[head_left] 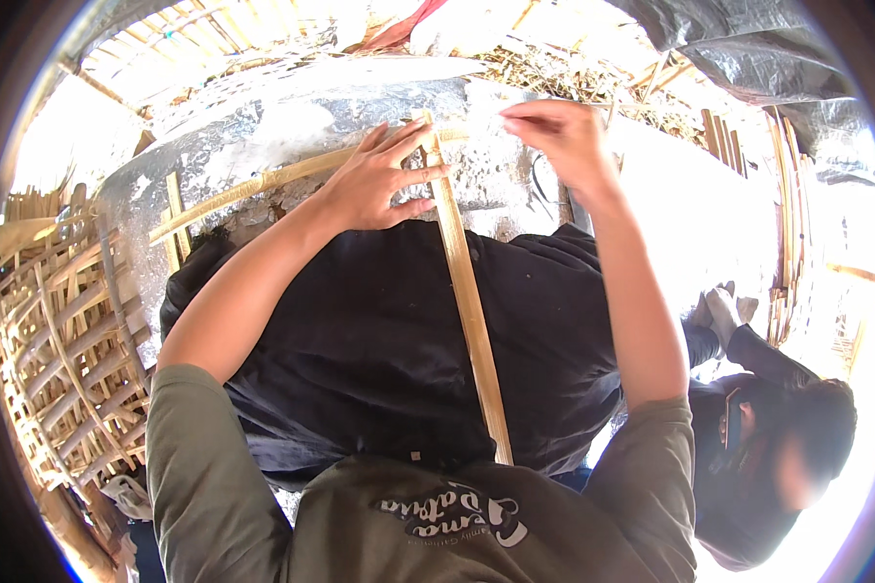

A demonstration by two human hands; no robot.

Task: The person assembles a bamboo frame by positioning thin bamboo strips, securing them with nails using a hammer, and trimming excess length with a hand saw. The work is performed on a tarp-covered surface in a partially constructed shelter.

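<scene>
A broad, pale grey surface point(379, 102), blotched with white and rough-looking, spreads across the far side, parts of it lost in glare. Nearer, smooth black cloth point(360, 321) covers the lap in soft folds. The wearer's olive-green T-shirt point(350, 544), with white lettering, fills the near edge. On the left stands openwork bamboo weaving point(58, 340), its flat slats crossing in a coarse lattice. Another person point(739, 466) in dark clothing sits at the near right. Crinkled, shiny dark sheeting point(749, 49) hangs at the far right.

The long bamboo strip point(469, 311), flat, straight and pale yellow, runs over the black cloth from the shirt's lower edge to the left hand point(384, 180), slanting slightly left toward its far end. A curved bamboo strip point(253, 189) bows from the left, passes beyond the left hand and meets the long strip's far end. Two short bamboo slats point(175, 219) stand by its left end.

The left hand is spread, its fingers separated and lying across the far part of the long strip, thumb beside the strip on the near side. The right hand point(566, 141) is raised to the right of the strip and apart from it, fingers bent and tips drawn together; glare and blur make it impossible to tell whether they grip anything.
</scene>
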